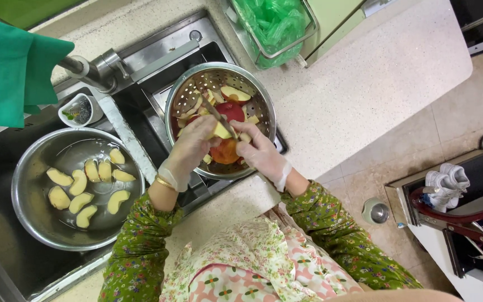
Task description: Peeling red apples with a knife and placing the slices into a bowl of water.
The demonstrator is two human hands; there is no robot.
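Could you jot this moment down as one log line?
left hand: holds apple piece | right hand: holds knife | over colander | peeled slices in bowl

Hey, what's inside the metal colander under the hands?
The colander holds apple peels, pale wedges and a red apple; another reddish fruit shows lower down. The gloved hands cover whatever lies beneath them.

Open counter (364,84) right of the colander (264,106). Left, the tap (93,70) and bowl (29,168) crowd the sink.
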